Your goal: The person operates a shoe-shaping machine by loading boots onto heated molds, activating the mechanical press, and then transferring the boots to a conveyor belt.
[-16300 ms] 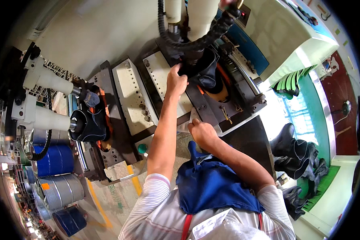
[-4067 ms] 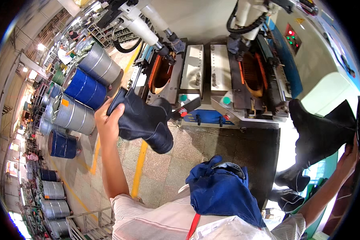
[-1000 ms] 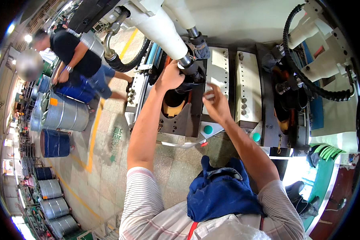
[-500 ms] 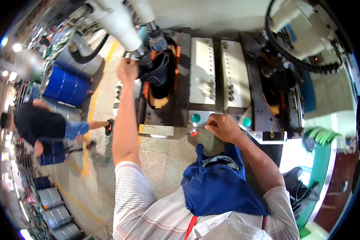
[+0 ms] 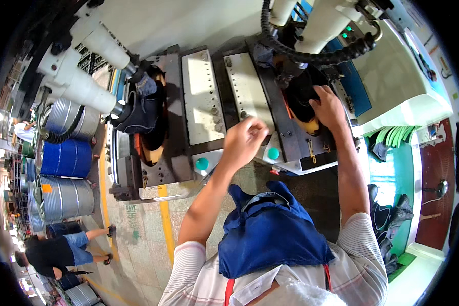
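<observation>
The boot by the right hand sits in the right mould, just left of that hand and slightly beyond its fingers; this short sideways gap seems to be what the reach turns on. The boot's long axis looks to run from the mould's far edge toward its near edge, slanting a little rightward, though deep shadow blurs its outline. The right hand, clearly the nearer, comes in over the mould's right edge, thumb and fingers spread; whether the tips touch the boot I cannot tell. The left hand lies left of the mould's near left corner, over the near end of a white block, fingers loosely curled with nothing visible in them; whether the tips meet I cannot tell.
</observation>
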`<action>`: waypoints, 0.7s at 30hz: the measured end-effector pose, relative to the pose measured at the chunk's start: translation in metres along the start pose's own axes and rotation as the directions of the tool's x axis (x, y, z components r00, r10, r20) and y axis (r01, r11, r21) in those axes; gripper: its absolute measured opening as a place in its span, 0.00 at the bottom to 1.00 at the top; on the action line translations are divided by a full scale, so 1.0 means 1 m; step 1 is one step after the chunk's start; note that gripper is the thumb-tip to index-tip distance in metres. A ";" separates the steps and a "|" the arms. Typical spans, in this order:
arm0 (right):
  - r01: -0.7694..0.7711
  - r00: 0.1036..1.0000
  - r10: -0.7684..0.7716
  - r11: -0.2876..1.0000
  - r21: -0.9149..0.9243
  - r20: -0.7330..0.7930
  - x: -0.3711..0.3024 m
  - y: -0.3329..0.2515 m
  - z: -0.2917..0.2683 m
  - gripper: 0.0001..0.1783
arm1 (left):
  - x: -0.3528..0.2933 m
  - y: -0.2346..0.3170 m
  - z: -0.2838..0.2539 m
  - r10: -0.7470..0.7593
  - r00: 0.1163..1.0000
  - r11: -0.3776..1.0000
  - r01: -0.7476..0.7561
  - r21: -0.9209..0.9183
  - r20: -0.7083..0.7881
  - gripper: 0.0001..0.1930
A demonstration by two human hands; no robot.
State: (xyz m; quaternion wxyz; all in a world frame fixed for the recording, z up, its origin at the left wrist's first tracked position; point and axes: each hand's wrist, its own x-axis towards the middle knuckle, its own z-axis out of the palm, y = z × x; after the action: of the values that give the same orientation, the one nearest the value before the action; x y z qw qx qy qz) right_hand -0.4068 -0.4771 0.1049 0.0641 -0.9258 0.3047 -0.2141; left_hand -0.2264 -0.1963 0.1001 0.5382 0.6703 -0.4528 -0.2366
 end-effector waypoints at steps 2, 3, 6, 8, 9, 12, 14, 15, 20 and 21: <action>-0.003 1.000 0.003 0.999 0.038 -0.004 0.004 -0.023 0.002 0.11 | 0.049 -0.023 0.048 -0.050 0.998 0.999 0.050 0.014 -0.024 0.16; 0.051 0.999 -0.050 0.996 0.078 -0.017 0.000 -0.016 0.008 0.10 | 0.076 -0.018 0.074 -0.213 0.977 0.972 0.211 -0.102 -0.010 0.19; 0.216 0.975 -0.219 0.974 0.066 0.047 -0.002 -0.035 0.011 0.08 | 0.136 -0.045 0.125 -0.472 0.877 0.863 0.438 -0.253 -0.091 0.25; 0.303 0.950 -0.307 0.950 0.075 0.047 -0.007 -0.033 0.020 0.06 | 0.152 -0.069 0.139 -0.380 0.877 0.925 0.370 -0.090 -0.294 0.27; 0.293 0.951 -0.295 0.955 0.034 0.095 -0.011 -0.029 0.019 0.05 | 0.148 -0.068 0.144 -0.350 0.889 0.935 0.351 -0.051 -0.295 0.25; 0.332 0.924 -0.338 0.941 0.059 0.180 -0.012 -0.029 0.018 0.13 | 0.137 -0.093 0.138 -0.296 0.872 0.935 0.347 0.067 -0.390 0.20; 0.339 0.933 -0.352 0.930 0.143 0.080 -0.008 -0.032 0.006 0.18 | 0.137 -0.088 0.124 -0.579 0.768 0.798 0.465 -0.384 -0.273 0.21; 0.333 0.940 -0.339 0.935 0.123 0.038 -0.001 -0.034 0.000 0.23 | 0.142 -0.084 0.112 -0.570 0.772 0.802 0.447 -0.396 -0.283 0.22; 0.182 0.983 -0.182 0.983 0.038 0.004 0.046 -0.005 -0.008 0.19 | 0.160 -0.057 0.091 -0.601 0.736 0.780 0.452 -0.434 -0.313 0.19; 0.232 0.973 -0.231 0.969 0.080 -0.025 0.046 0.003 -0.009 0.19 | 0.159 -0.054 0.091 -0.610 0.731 0.769 0.454 -0.449 -0.305 0.19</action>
State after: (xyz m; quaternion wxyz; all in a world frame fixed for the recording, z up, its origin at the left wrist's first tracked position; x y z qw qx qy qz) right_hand -0.3792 -0.5064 0.1287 0.0746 -0.9499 0.1860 -0.2397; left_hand -0.2043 -0.3792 0.0482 0.6411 0.7028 -0.0575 -0.3028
